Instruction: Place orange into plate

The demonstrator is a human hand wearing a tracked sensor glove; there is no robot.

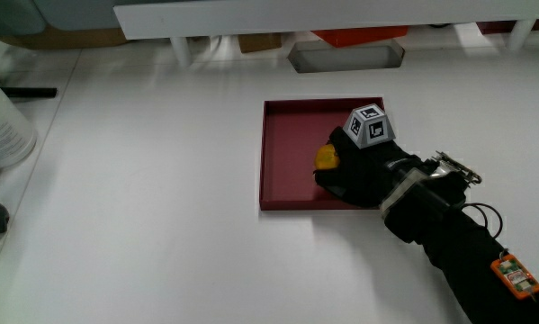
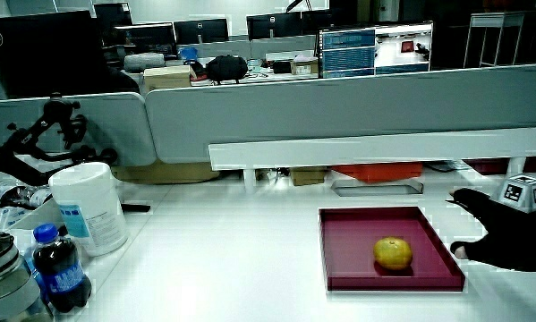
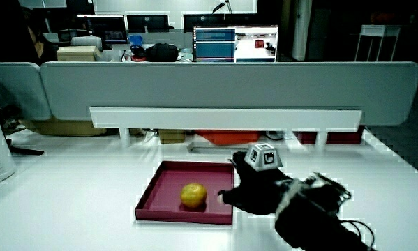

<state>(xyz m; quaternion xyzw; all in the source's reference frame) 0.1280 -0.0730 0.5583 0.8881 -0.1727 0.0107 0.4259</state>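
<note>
The orange (image 2: 393,253) sits loose on the floor of the dark red plate (image 2: 339,259), a shallow square tray that holds nothing else; the hands' glove (image 3: 254,193) hovers just beside the orange over the plate's rim, fingers spread and released, gripping nothing; a careless brush could likely roll the fruit against the plate's low wall or nudge the plate across the table (image 1: 161,225).

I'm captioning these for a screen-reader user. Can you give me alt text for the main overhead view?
An orange sits in a dark red square plate on a white table, with the black-gloved hand open over the plate beside the fruit, not gripping it. A white canister stands at the table's edge.
</note>
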